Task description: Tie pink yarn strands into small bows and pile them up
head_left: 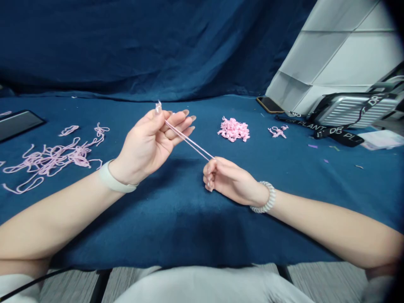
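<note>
A doubled length of pink yarn (191,141) runs taut between my two hands above the blue cloth. My left hand (154,141) pinches its upper end between thumb and index finger, the other fingers stretched out; a short tuft shows past the thumb tip. Lower and to the right, my right hand (230,179) grips the other end with curled fingers. Beyond the right hand lies a small heap of knotted pink yarn pieces (233,129). Left of my left wrist, loose pink yarn strands (53,160) are spread in a tangle.
A small knotted yarn piece (278,131) lies right of the heap. Farther right are a phone (269,104), a black lettered strap (334,131) and a ribbed silver case (350,110). A dark tablet-like device (20,124) rests at far left. Blue cloth (183,227) covers the table.
</note>
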A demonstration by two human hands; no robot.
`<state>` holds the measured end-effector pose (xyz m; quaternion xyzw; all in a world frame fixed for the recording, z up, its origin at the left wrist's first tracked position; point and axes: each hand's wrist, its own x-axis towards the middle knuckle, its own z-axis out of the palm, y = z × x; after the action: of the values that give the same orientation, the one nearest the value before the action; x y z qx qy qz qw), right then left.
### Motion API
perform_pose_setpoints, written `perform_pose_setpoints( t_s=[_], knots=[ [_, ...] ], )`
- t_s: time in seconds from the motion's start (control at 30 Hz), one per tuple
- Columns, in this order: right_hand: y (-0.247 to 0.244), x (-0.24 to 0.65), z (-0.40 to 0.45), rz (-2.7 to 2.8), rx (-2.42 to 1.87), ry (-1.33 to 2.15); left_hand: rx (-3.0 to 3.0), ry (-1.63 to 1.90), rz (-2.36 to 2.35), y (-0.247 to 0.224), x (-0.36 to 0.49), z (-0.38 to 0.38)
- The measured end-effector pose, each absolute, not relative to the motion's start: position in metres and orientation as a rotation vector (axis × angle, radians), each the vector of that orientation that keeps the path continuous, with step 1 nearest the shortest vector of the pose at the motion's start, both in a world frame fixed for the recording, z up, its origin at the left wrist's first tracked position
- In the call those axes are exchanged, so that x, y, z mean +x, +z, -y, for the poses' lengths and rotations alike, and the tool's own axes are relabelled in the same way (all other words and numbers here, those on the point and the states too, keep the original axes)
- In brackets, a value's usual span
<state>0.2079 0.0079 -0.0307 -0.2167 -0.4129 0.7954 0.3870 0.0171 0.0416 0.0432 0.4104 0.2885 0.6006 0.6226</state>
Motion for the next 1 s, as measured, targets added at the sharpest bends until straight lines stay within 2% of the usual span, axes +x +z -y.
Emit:
perform_pose_setpoints(
  t_s=[0.23,0.4,0.67,1.0],
  knots=[
    [-0.025,0.201,-0.011,0.673,-0.862,1.729,1.325,1.390,-0.490,0.027,0.024,-0.032],
    [-0.023,0.208,-0.018,0.613,-0.873,1.710,1.419,1.392,-0.514,0.030,0.020,-0.029],
    [-0.030,0.205,-0.015,1.208,-0.966,1.549,1.366,1.393,-0.532,0.037,0.021,-0.029],
    [-0.016,0.195,-0.008,1.873,-0.680,1.226,1.352,1.201,-0.727,0.027,0.030,-0.020]
  ],
)
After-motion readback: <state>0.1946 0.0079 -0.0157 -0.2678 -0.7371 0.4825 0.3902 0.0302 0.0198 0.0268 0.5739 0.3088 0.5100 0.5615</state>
